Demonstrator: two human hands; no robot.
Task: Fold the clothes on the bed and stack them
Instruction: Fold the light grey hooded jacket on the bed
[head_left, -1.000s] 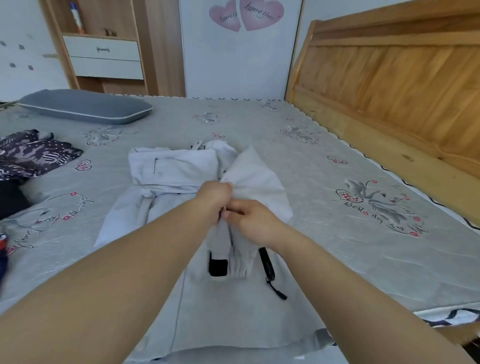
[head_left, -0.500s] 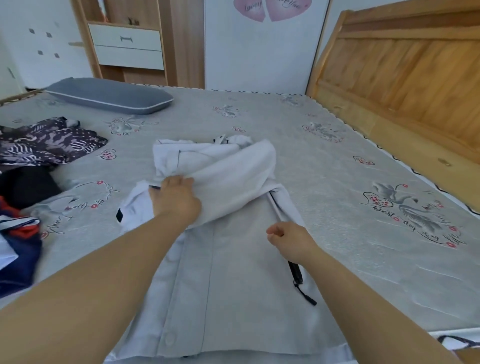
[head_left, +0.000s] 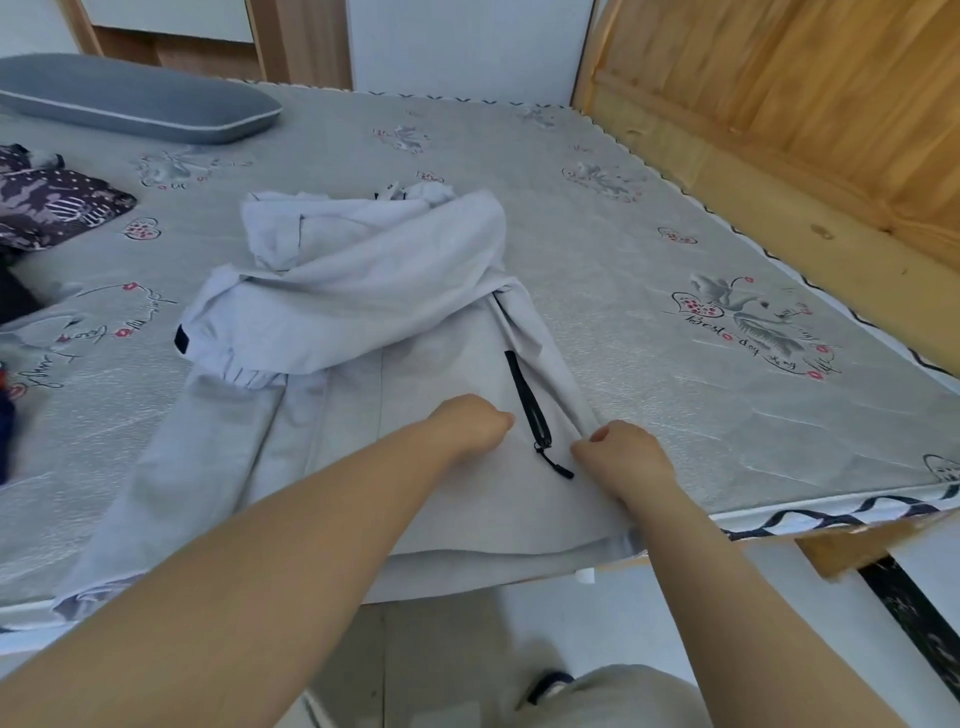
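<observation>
Head view: a bed (head_left: 649, 291) with a grey printed mattress cover, seen from its near edge.
Far left: a grey pillow (head_left: 130, 104) lies at the far side; nearer, a dark patterned garment (head_left: 47, 202) sits at the left edge, well apart from the pale one.
Centre: a light grey jacket (head_left: 337, 322) lies spread on the bed, its hem at the near edge, one sleeve folded across the body, its black-tabbed cuff on the left.
Left hand (head_left: 467, 421): rests on the jacket's lower body, just left of a black zipper (head_left: 530, 405); fingers curled under, and whether they pinch cloth cannot be told.
Right hand (head_left: 623, 452): just right of the zipper, fingers curled, pinching the jacket's right edge.
Far right: a wooden headboard (head_left: 779, 104) runs along the bed.
</observation>
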